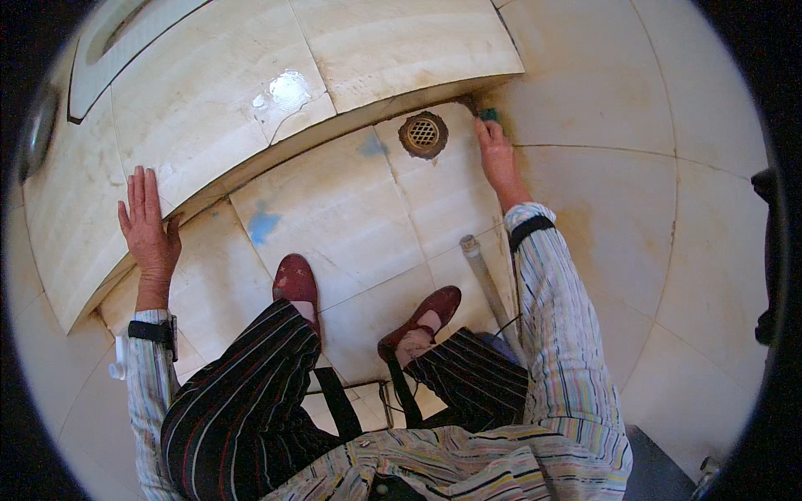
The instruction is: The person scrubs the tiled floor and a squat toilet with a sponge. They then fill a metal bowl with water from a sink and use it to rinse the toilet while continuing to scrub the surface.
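My left hand (149, 230) rests with its fingers stretched out on the edge of a raised, tiled step (217, 83). Over on the right, my right hand (499, 159) has its fingers closed on a green scouring pad (489, 114). The pad is against the stained wall tile (576, 83), near the corner where the step meets the wall. Part of the pad is hidden by my fingers. Just left of that hand, a round floor drain (423, 134) with a grate is set in the tiled floor, with a dark, rough ring around it.
A pale pipe (484, 284) stands along the right wall, by my right forearm. My red shoes (296, 280) are on the floor tiles. A wet, shiny patch (284, 93) lies on the step. A white container (119, 359) is beside my left forearm. Brown stains mark the tile joints.
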A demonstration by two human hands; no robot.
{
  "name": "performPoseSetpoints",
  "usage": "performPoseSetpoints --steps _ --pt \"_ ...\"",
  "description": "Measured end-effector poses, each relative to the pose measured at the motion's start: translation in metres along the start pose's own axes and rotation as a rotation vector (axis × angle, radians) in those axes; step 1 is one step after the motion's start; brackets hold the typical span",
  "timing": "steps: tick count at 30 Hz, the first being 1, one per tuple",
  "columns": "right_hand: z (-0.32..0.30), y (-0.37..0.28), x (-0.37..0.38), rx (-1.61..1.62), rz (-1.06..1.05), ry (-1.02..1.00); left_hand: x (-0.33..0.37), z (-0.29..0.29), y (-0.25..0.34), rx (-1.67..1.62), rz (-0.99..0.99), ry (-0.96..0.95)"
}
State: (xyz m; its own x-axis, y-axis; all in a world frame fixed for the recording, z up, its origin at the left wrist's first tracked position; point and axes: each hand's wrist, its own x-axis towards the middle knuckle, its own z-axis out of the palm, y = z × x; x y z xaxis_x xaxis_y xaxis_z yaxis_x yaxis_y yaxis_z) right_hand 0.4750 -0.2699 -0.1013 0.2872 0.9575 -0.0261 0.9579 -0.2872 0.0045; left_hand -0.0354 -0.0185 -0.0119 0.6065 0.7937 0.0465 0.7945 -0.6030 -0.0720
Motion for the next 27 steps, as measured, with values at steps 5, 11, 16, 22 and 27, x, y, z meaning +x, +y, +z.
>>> performPoseSetpoints --steps 5,11,16,22,27 --pt "0.003 0.003 0.054 -0.16 0.067 0.068 0.0 0.002 -0.002 0.006 -0.001 -0.01" --pt "0.044 0.004 0.066 -0.152 0.192 -0.213 0.001 0.003 -0.001 -0.014 0.026 0.004" --pt "0.052 0.002 0.02 0.115 0.282 -0.226 0.002 0.0 0.002 -0.015 0.018 0.005" --pt "0.019 0.0 0.005 0.083 0.002 0.111 0.0 -0.001 0.004 -0.004 0.013 0.001" --pt "0.024 -0.002 0.048 -0.071 0.127 0.169 0.001 0.003 0.0 0.008 0.028 0.024"
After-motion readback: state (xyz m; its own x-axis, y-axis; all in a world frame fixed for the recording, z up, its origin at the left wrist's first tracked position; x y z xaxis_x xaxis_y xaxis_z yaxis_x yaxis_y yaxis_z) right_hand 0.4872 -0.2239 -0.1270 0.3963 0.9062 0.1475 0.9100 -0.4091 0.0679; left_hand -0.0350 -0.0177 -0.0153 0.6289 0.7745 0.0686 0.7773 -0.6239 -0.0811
